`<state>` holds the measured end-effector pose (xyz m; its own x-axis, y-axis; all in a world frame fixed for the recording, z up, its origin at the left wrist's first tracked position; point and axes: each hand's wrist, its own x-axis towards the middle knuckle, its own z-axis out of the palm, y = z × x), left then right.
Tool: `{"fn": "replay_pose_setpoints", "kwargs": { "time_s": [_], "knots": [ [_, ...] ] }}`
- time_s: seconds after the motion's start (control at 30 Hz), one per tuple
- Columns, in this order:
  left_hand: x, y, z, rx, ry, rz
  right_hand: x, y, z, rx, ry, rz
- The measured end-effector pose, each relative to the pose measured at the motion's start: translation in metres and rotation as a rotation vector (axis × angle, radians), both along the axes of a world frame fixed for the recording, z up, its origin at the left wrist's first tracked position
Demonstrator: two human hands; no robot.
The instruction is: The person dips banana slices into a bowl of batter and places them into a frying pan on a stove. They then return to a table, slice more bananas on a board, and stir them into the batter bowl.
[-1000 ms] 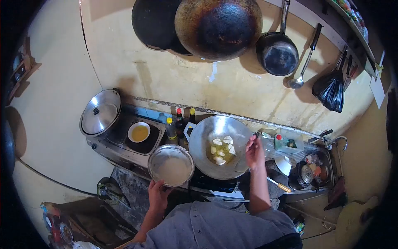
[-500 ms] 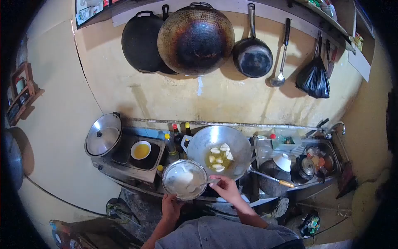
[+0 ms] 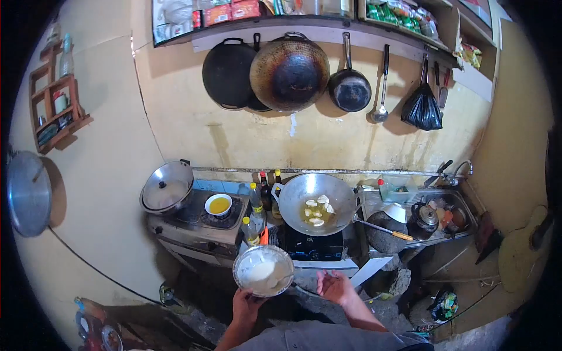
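My left hand (image 3: 246, 301) is closed on the near rim of a metal bowl (image 3: 239, 270) with pale, thick batter (image 3: 263, 272) inside. To the right of that bowl, my right hand (image 3: 336, 286) is turned palm up with its fingers apart and nothing visible in it. Beyond both hands, a large wok (image 3: 287, 202) sits on the black stove (image 3: 307, 248). Several whitish pieces (image 3: 317, 214) lie in its yellow oil. A ladle with a wooden handle (image 3: 398, 234) rests against the wok's right side. I cannot make out the spoon clearly.
On the left stove stand a lidded pot (image 3: 165, 190) and a white bowl of yellow liquid (image 3: 218, 206). Bottles (image 3: 256, 199) are between the stoves. A stone mortar (image 3: 384, 234) and a kettle (image 3: 425, 219) are near the sink (image 3: 465, 213). Pans (image 3: 291, 73) hang on the wall.
My right hand has let go of the spoon and moved right, away from the bowl, opening palm up. The view has tilted up, and the metal bowl is now farther from the wok.
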<state>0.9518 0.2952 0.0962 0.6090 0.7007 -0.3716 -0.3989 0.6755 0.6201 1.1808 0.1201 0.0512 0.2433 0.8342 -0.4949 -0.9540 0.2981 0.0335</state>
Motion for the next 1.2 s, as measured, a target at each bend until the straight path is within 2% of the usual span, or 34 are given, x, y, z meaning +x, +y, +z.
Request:
{"fn": "replay_pose_setpoints", "kwargs": {
  "time_s": [0.03, 0.1, 0.17, 0.27, 0.33, 0.43, 0.6, 0.67, 0.7, 0.73, 0.77, 0.8, 0.87, 0.93, 1.0, 1.03, 1.1, 1.17, 1.2],
  "knots": [
    [-0.013, -0.014, 0.003, 0.002, 0.061, 0.047, -0.019, -0.009, -0.004, -0.024, -0.101, 0.079],
    [-0.044, -0.03, -0.022, -0.01, 0.011, 0.017, -0.055, -0.024, -0.006, -0.054, -0.215, 0.16],
    [-0.067, -0.051, -0.036, -0.051, -0.036, -0.016, -0.093, -0.038, -0.001, -0.128, -0.344, 0.363],
    [-0.096, -0.085, -0.042, -0.087, -0.04, -0.073, -0.145, -0.057, -0.009, -0.214, -0.361, 0.374],
    [-0.112, -0.104, -0.042, -0.092, -0.036, -0.13, -0.172, -0.071, 0.0, -0.166, -0.406, 0.388],
    [-0.132, -0.127, -0.052, -0.085, -0.028, -0.201, -0.208, -0.097, 0.018, -0.164, -0.572, 0.371],
    [-0.157, -0.178, -0.038, -0.049, -0.084, -0.206, -0.229, -0.136, -0.002, -0.035, -0.495, 0.404],
    [-0.169, -0.203, -0.038, 0.102, 0.079, -0.231, -0.233, -0.155, -0.021, -0.009, -0.5, 0.413],
    [-0.178, -0.211, -0.043, -0.084, 0.044, -0.196, -0.235, -0.165, -0.038, -0.03, -0.532, 0.432],
    [-0.185, -0.222, -0.044, -0.063, 0.036, -0.178, -0.238, -0.167, -0.036, -0.049, -0.557, 0.45],
    [-0.192, -0.235, -0.043, 0.016, 0.135, -0.174, -0.241, -0.179, -0.032, -0.348, -0.631, 0.53],
    [-0.202, -0.248, -0.045, 0.084, 0.243, -0.168, -0.252, -0.191, -0.019, -0.332, -0.631, 0.545],
    [-0.22, -0.266, -0.044, 0.058, 0.272, -0.168, -0.278, -0.209, -0.003, -0.169, -0.51, 0.377],
    [-0.236, -0.29, -0.03, 0.22, 0.344, -0.272, -0.293, -0.23, 0.0, -0.215, -0.488, 0.433],
    [-0.254, -0.304, -0.038, 0.191, 0.369, -0.3, -0.313, -0.25, 0.017, -0.216, -0.401, 0.331],
    [-0.262, -0.309, -0.036, 0.175, 0.436, -0.364, -0.309, -0.255, -0.058, 0.017, -0.387, 0.391],
    [-0.284, -0.32, -0.021, 0.199, 0.498, -0.492, -0.327, -0.271, -0.031, 0.008, -0.356, 0.442],
    [-0.308, -0.324, -0.025, 0.223, 0.487, -0.491, -0.345, -0.269, 0.006, -0.045, -0.418, 0.479],
    [-0.32, -0.324, -0.023, 0.278, 0.482, -0.505, -0.353, -0.269, 0.007, -0.052, -0.417, 0.503]
  ]
}}
